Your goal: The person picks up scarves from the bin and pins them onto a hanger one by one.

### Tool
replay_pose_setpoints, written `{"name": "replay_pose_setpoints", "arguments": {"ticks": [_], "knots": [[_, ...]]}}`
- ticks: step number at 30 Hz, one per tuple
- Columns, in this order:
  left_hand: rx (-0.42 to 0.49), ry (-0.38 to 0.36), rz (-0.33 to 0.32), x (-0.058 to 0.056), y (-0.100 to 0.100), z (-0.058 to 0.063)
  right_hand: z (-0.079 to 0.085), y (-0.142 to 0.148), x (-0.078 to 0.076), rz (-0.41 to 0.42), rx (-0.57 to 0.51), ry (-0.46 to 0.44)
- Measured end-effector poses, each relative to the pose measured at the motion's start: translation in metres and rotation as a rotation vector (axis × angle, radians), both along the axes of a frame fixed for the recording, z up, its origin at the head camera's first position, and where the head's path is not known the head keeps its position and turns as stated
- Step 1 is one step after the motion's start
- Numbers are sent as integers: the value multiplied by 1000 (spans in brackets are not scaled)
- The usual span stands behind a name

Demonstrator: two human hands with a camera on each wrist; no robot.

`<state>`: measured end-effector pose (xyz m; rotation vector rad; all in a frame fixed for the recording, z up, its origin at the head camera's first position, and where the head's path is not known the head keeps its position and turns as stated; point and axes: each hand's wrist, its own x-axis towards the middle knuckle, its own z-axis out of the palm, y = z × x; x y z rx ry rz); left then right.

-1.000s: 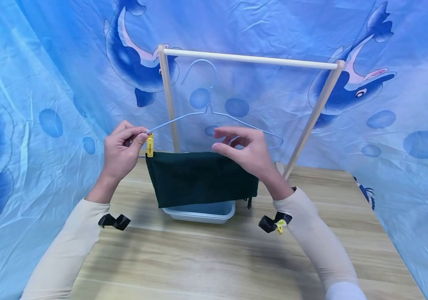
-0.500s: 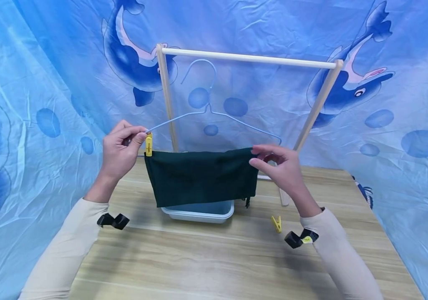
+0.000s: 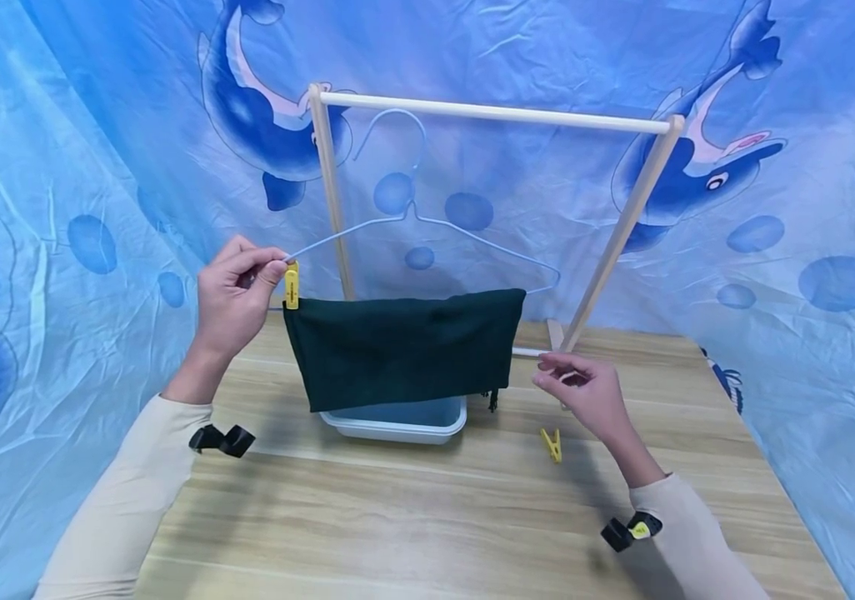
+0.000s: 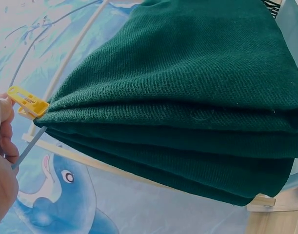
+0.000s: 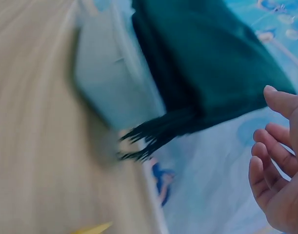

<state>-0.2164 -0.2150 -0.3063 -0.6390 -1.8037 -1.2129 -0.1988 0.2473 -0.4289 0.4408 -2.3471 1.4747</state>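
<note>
My left hand (image 3: 236, 292) pinches the left end of a light blue wire hanger (image 3: 465, 230). Over the hanger's bottom bar drapes a folded dark green scarf (image 3: 405, 350), its black-green fringe (image 5: 153, 134) dangling at the lower right. A yellow clothespin (image 3: 292, 285) clips the scarf's top left corner to the hanger, right beside my left fingers; the left wrist view shows the folded layers hanging below this clip. To the right of the scarf, my right hand (image 3: 585, 392) is apart from it with loosely bent fingers and holds nothing. Below that hand, a second yellow clothespin (image 3: 551, 446) lies on the table.
A pale blue plastic basin (image 3: 397, 432) stands on the wooden table (image 3: 397, 525), partly hidden under the scarf. Behind the hanger rises a wooden rack with a white top bar (image 3: 495, 112). Blue cloth walls (image 3: 787, 333) with printed dolphins surround the table.
My right hand has moved right past the scarf's top right corner, then down towards the loose clothespin. That scarf corner now reaches slightly further right. My left hand keeps its hold on the hanger.
</note>
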Motion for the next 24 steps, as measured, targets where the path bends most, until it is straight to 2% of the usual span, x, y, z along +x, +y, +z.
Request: {"name": "replay_pose_setpoints", "arguments": {"ticks": [5, 11, 17, 24], "knots": [[1, 1, -1, -1, 0, 0, -30, 13, 5, -103, 56, -110], [4, -2, 1, 1, 2, 0, -59, 24, 10, -212, 200, -234], [2, -10, 0, -1, 1, -2, -82, 33, 13, -209, 269, -290], [6, -11, -10, -2, 1, -2, -92, 36, 16, -208, 317, -328]]}}
